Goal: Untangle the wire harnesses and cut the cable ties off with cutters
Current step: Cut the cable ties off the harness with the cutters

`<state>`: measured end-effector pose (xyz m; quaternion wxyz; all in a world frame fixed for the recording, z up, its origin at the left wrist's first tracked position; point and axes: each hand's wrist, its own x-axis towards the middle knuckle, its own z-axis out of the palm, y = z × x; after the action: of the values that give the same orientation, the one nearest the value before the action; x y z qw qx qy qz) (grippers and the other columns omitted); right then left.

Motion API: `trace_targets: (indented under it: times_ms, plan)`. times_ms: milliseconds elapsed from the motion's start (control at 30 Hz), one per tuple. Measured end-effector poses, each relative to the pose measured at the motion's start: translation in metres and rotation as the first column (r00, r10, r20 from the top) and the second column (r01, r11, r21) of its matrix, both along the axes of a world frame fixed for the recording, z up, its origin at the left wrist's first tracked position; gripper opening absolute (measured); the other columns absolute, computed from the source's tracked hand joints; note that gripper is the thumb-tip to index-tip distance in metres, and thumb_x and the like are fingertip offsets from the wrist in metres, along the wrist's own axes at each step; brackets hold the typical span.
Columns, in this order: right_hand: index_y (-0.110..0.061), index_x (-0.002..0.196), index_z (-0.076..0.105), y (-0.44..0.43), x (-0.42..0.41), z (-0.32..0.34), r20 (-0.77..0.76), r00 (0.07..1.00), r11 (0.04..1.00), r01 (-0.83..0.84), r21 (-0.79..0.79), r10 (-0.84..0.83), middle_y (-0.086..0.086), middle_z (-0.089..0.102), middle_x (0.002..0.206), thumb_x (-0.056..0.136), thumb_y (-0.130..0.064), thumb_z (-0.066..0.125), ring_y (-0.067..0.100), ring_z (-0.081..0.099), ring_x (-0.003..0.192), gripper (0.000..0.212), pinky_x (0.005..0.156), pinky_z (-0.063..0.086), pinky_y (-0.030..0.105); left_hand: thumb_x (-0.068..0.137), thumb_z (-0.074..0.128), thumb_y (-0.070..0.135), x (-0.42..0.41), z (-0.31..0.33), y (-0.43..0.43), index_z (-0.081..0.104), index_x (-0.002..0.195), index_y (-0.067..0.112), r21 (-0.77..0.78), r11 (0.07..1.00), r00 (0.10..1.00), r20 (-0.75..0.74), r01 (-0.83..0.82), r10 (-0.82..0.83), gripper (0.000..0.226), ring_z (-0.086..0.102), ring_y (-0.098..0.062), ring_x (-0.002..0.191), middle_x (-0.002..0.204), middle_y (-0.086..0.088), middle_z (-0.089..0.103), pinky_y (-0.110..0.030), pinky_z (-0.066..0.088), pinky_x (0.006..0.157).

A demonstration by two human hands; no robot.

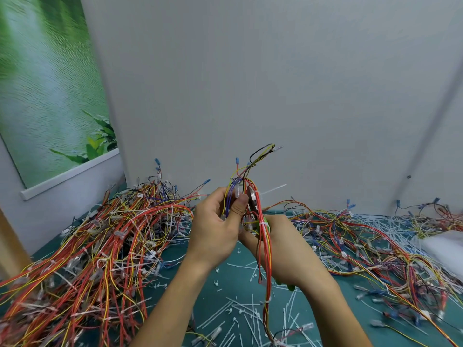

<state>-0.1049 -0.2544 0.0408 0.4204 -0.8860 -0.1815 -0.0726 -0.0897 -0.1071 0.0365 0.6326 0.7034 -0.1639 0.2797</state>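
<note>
Red-and-yellow wire harness (267, 251) held in the left hand (217, 222), the right hand (284, 250) gripping green-handled cutters (251, 197) should nip only the white cable tie (274, 189).

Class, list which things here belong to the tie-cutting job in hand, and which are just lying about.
In hand: left hand, right hand, held harness, cutters, white cable tie.
Lying about: left harness pile, right harness pile, cut ties, green mat, poster.
</note>
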Motion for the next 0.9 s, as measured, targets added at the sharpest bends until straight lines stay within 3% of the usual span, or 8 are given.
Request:
trace_targets:
  times_ms: [367,633,767,900]
  plan:
    - [-0.024,0.061,0.039,-0.0017,-0.0014,0.0007,0.025,0.999,1.0,-0.027,-0.014,0.028,-0.011,0.044,0.045,0.095,-0.052,0.061,0.01,0.032,0.042,0.049,0.042,0.033,0.02,0.098,0.062,0.042,-0.0023,-0.0018,-0.005,0.066,0.092,0.021,-0.043,0.999,1.0,0.004,0.009,-0.009,0.022,0.065,-0.036,0.08,0.083,-0.011,0.069,-0.049,0.054,0.072]
    - [-0.019,0.066,0.041,-0.0029,-0.0055,0.0053,0.02,0.998,0.996,-0.066,-0.051,0.068,-0.004,0.039,0.051,0.097,-0.044,0.056,0.011,0.029,0.049,0.042,0.048,0.029,0.026,0.1,0.059,0.045,-0.002,-0.0041,-0.0081,0.065,0.092,0.028,-0.044,0.999,0.998,0.058,-0.022,0.025,0.019,0.064,-0.022,0.076,0.081,0.001,0.067,-0.029,0.054,0.066]
    - [-0.02,0.064,0.041,-0.0015,-0.0078,0.0081,0.021,0.996,0.992,-0.081,-0.095,0.083,-0.009,0.044,0.049,0.097,-0.038,0.055,0.012,0.031,0.047,0.039,0.045,0.031,0.022,0.1,0.059,0.043,-0.0019,-0.0025,-0.006,0.063,0.089,0.032,-0.065,0.997,0.996,0.077,-0.05,0.055,0.016,0.057,-0.004,0.067,0.074,0.013,0.063,-0.02,0.049,0.061]
    - [-0.022,0.06,0.039,0.0014,-0.0082,0.0089,0.017,0.998,0.995,-0.055,-0.081,0.057,-0.008,0.043,0.046,0.096,-0.035,0.056,0.011,0.032,0.042,0.042,0.043,0.034,0.021,0.097,0.06,0.048,-0.0017,-0.0023,-0.0048,0.063,0.088,0.03,-0.073,0.997,0.998,0.042,-0.037,0.041,0.021,0.057,-0.007,0.068,0.074,0.011,0.063,-0.041,0.058,0.062]
